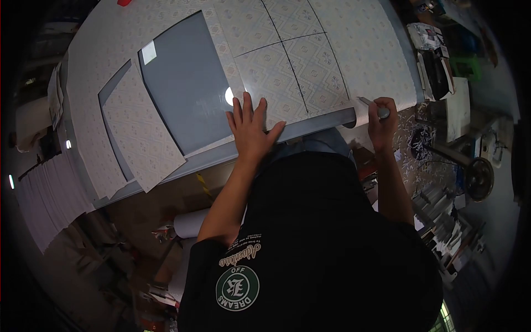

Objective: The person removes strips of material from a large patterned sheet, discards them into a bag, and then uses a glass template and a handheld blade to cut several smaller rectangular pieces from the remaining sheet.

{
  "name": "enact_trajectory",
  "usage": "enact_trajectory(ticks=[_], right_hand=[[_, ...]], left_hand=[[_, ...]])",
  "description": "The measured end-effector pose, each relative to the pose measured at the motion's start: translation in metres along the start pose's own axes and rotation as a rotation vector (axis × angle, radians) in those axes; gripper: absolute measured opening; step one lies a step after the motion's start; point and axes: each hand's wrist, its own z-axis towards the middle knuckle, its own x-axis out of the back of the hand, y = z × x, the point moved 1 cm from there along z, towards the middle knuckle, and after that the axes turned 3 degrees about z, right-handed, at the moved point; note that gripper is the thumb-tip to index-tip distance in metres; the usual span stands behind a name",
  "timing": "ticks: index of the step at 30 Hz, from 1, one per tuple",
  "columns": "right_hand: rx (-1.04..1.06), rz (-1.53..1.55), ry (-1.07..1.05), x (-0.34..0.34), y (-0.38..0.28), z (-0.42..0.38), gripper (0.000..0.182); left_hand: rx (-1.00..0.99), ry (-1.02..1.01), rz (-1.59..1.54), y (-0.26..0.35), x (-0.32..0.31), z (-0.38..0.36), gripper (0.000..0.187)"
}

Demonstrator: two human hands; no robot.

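A large patterned sheet (260, 83), like wallpaper, covers the table and bears black lines that cross. My left hand (251, 127) lies with fingers spread at the sheet's near edge, beside a cut-out opening that bares the grey tabletop (182, 83). My right hand (383, 124) is closed around a utility knife (366, 102), held near the sheet's near edge at the right. Its blade points left, close to the lower end of one black line. A loose cut piece of the sheet (141, 127) lies skewed at the left, one corner past the table edge.
A small white card (149, 53) lies on the grey surface. A black fan (479, 178) stands at the right, near paper scraps (412, 130) on the floor. White rolls (191, 224) are under the table, and a white cloth (52, 193) hangs at the left.
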Motion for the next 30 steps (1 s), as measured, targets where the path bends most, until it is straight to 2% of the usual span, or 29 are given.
enact_trajectory(ticks=[1,2,5,7,8,9,11,13,15,16,17,19,21,22,24,30], right_hand=[[0.085,-0.030,0.031,0.002,-0.008,-0.002,0.013],[0.085,-0.034,0.032,0.006,-0.007,-0.006,0.013],[-0.010,0.025,-0.074,0.017,-0.001,-0.010,0.013],[0.069,-0.245,-0.240,0.019,-0.004,-0.011,0.017],[-0.020,-0.305,-0.324,0.022,-0.009,-0.012,0.018],[-0.023,-0.307,-0.312,0.027,-0.016,-0.010,0.018],[-0.061,-0.327,-0.488,0.031,-0.023,-0.009,0.016],[-0.084,-0.333,-0.494,0.033,-0.022,-0.009,0.016],[-0.102,-0.342,-0.503,0.033,-0.016,-0.009,0.016],[0.020,-0.353,-0.468,0.030,-0.009,-0.009,0.016],[0.140,-0.362,-0.433,0.029,-0.004,-0.010,0.016],[0.134,-0.383,-0.414,0.023,-0.008,-0.011,0.016],[0.126,-0.401,-0.399,0.018,-0.011,-0.010,0.016],[0.043,-0.424,-0.430,0.016,-0.010,-0.009,0.016],[-0.048,-0.444,-0.461,0.013,-0.012,-0.005,0.017],[-0.157,-0.472,-0.515,0.009,-0.019,0.011,0.020]], left_hand=[[-0.001,-0.004,0.005,0.000,0.000,0.000,0.078],[-0.001,-0.003,0.013,0.000,0.001,0.002,0.079],[0.034,-0.045,0.006,0.001,0.003,0.003,0.077],[0.037,-0.043,-0.001,0.004,0.008,0.003,0.076],[0.043,-0.039,0.009,0.006,0.010,0.005,0.074],[0.036,0.027,0.012,0.012,0.012,0.009,0.067],[-0.008,0.032,0.046,0.018,0.014,0.025,0.063],[-0.049,0.035,0.082,0.026,0.010,0.047,0.058],[-0.089,-0.107,-0.159,0.036,-0.002,0.079,0.051],[-0.093,-0.110,-0.159,0.046,-0.004,0.094,0.051],[-0.139,-0.121,-0.088,0.061,-0.009,0.107,0.057],[-0.187,-0.136,-0.013,0.092,-0.013,0.129,0.064],[-0.219,-0.173,0.074,0.118,-0.012,0.146,0.088],[-0.220,-0.177,0.075,0.127,-0.012,0.153,0.088],[-0.191,-0.364,0.296,0.139,-0.013,0.163,0.105],[-0.142,-0.432,0.358,0.147,-0.013,0.168,0.107]])
